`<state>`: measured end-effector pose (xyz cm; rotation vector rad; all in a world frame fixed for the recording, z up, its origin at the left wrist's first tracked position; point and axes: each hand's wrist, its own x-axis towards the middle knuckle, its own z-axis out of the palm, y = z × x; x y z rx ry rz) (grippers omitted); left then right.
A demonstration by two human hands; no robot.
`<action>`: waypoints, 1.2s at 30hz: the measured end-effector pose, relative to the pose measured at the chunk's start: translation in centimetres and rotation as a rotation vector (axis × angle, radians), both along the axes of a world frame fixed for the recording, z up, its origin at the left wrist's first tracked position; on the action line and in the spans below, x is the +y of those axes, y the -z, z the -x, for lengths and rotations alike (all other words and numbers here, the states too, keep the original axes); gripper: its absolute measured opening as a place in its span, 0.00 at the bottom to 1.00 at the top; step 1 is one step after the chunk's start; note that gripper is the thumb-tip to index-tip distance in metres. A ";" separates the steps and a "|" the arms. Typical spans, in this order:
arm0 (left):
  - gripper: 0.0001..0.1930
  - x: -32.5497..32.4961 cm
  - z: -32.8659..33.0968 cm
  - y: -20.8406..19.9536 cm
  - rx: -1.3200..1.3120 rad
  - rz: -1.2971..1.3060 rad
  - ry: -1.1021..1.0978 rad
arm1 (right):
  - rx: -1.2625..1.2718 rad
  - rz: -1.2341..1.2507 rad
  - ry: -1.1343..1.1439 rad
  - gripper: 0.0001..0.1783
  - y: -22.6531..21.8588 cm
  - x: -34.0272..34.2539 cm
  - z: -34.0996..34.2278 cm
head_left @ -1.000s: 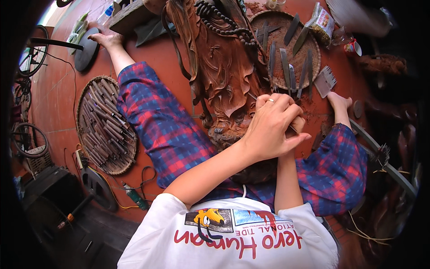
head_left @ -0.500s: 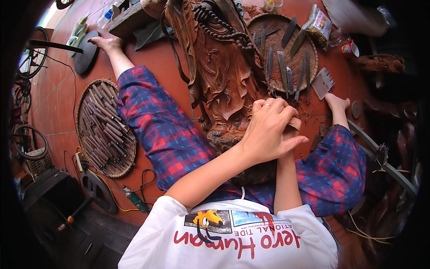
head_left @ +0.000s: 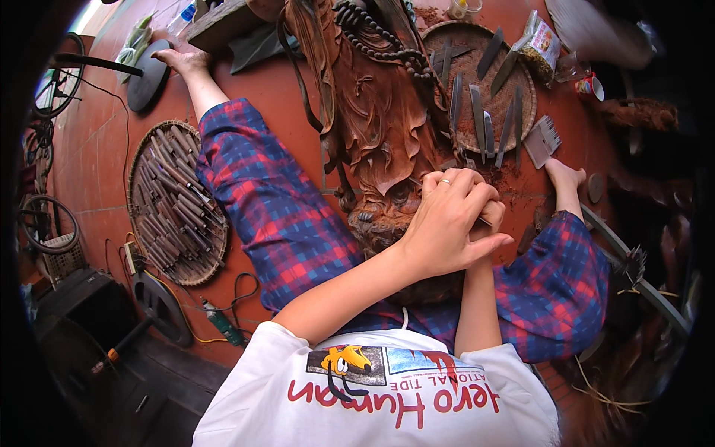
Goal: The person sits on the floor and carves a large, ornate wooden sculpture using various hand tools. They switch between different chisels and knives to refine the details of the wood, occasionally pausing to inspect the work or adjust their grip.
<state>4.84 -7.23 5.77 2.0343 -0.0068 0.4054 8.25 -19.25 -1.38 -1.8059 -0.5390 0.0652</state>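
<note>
A reddish-brown carved wooden statue in flowing robes, with dark carved beads, lies between my legs with its base toward me. My left hand reaches across to the right side of the base, fingers bent and closed, thumb stretched to the right. Under and behind it is my right hand, mostly covered, its visible fingers curled. The two hands press together against the carving's edge. Whatever they grip is hidden beneath the fingers.
At left a round woven basket holds many chisel-like tools. Several flat files lie on a woven tray at upper right, near a brush and a plastic bag. A green bottle-shaped tool with a cord lies at lower left.
The view has shifted slightly, so the statue and tray sit a little farther right. Both hands stay together at the base, with the knuckles slightly lower.
</note>
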 end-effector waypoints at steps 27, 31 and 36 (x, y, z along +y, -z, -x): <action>0.28 7.4 9.3 3.8 0.061 -0.105 0.017 | 0.229 -0.154 0.388 0.11 -4.1 0.3 5.4; 0.19 9.7 13.0 4.9 0.140 0.104 -0.304 | 0.267 -0.231 0.411 0.17 -4.4 1.0 5.4; 0.17 10.6 12.2 11.0 0.354 0.898 -0.655 | 0.256 -0.189 0.404 0.16 -4.6 1.2 5.5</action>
